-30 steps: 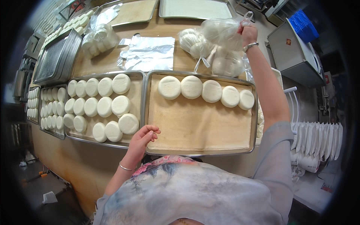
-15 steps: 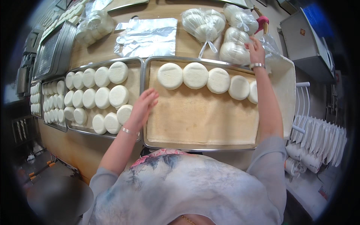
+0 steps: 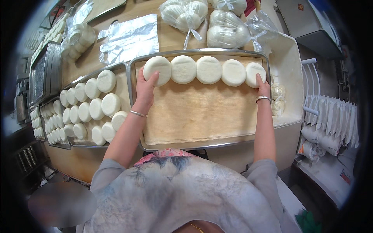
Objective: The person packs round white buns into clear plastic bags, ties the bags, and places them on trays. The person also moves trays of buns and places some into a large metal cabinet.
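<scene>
A row of several flat, round, white buns point(image 3: 209, 70) runs along the far side of a metal tray point(image 3: 202, 146) lined with a tan ribbed sheet. My left hand point(image 3: 146, 92) grips the leftmost bun point(image 3: 158, 68), its thumb on the near right part and the fingers around the left side. At the other end, my right hand point(image 3: 262, 88) holds the rightmost bun point(image 3: 253, 71), thumb on top and fingers by the tray's right edge. The buns between them stand side by side, close together, and neither hand touches them.
To the left, another tray point(image 3: 128, 77) carries rows of similar buns point(image 3: 97, 108). Beyond lie silvery plastic bags point(image 3: 134, 39) and clear bags of buns point(image 3: 227, 31). A white tub point(image 3: 291, 77) stands right, with stacked trays point(image 3: 50, 72) at far left.
My right hand has come down from beside the bagged buns to the rightmost bun. My left hand has moved forward and taken hold of the leftmost one. The row looks straighter.
</scene>
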Action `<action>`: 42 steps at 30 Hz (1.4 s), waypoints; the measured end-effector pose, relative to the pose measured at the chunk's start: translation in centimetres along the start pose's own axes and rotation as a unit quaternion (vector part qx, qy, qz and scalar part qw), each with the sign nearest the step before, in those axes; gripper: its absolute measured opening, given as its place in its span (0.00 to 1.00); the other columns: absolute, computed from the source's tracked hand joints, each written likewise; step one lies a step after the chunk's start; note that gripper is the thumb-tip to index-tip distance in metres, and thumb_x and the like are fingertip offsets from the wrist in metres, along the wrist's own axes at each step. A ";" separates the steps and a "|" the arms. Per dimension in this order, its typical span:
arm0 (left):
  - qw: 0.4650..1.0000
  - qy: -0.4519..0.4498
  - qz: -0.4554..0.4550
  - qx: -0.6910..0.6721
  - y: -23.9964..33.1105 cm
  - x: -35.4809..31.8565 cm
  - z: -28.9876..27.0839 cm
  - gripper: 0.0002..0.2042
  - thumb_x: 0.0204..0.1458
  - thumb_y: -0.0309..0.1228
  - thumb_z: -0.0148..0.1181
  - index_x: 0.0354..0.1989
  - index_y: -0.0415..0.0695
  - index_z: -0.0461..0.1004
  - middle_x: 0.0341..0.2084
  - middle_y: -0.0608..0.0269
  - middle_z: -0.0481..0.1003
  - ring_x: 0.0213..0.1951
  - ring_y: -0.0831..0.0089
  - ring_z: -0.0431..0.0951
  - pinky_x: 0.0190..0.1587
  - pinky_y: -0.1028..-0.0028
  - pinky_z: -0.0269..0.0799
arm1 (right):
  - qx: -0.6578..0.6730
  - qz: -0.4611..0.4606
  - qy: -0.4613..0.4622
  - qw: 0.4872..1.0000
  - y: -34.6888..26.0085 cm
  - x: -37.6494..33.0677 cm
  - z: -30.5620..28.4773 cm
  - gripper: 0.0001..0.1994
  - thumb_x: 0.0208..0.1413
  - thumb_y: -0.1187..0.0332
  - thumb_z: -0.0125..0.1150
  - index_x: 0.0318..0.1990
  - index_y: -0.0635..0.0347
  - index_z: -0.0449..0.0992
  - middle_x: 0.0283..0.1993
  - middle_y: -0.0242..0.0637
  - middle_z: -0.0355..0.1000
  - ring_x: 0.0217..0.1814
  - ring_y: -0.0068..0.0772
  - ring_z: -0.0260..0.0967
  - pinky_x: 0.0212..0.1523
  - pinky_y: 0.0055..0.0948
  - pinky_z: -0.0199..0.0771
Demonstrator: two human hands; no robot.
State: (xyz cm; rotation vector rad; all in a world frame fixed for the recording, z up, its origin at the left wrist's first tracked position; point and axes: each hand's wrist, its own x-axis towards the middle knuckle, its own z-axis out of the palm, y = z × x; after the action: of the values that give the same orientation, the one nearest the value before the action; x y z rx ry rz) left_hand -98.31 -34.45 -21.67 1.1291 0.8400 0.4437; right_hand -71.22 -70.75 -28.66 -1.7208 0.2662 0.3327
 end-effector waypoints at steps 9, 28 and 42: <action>0.876 -0.002 0.323 0.357 0.4 -2.1 3.2 0.30 0.44 0.18 0.62 0.59 0.46 0.62 0.53 0.58 0.65 0.56 0.62 0.66 0.56 0.66 0.65 | 0.198 0.000 0.016 0.980 -1.3 -3.2 1.9 0.28 0.47 0.71 0.71 0.55 0.61 0.65 0.53 0.38 0.69 0.52 0.32 0.69 0.49 0.34 0.75; 0.929 -0.012 -0.125 -0.348 -2.7 1.8 3.3 0.37 0.56 0.66 0.35 0.62 0.47 0.59 0.60 0.58 0.64 0.63 0.62 0.60 0.66 0.64 0.50 | -0.164 -0.257 -0.143 0.942 -4.5 -11.8 14.1 0.31 0.59 0.53 0.56 0.64 0.61 0.56 0.58 0.45 0.65 0.61 0.37 0.61 0.63 0.36 0.58; 0.994 -0.081 -0.036 -0.066 0.8 -9.7 0.9 0.28 0.63 0.46 0.42 0.67 0.46 0.50 0.62 0.59 0.58 0.63 0.69 0.57 0.66 0.67 0.49 | 0.036 -0.108 -0.318 0.941 -3.1 -18.9 10.3 0.29 0.64 0.51 0.46 0.63 0.64 0.58 0.59 0.44 0.64 0.62 0.33 0.59 0.62 0.32 0.59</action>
State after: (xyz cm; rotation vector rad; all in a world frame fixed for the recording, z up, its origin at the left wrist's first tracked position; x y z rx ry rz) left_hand -103.64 -41.42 -17.31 0.9957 0.6970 0.3372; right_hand -88.42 -60.26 -20.50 -1.4654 -0.3761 0.6829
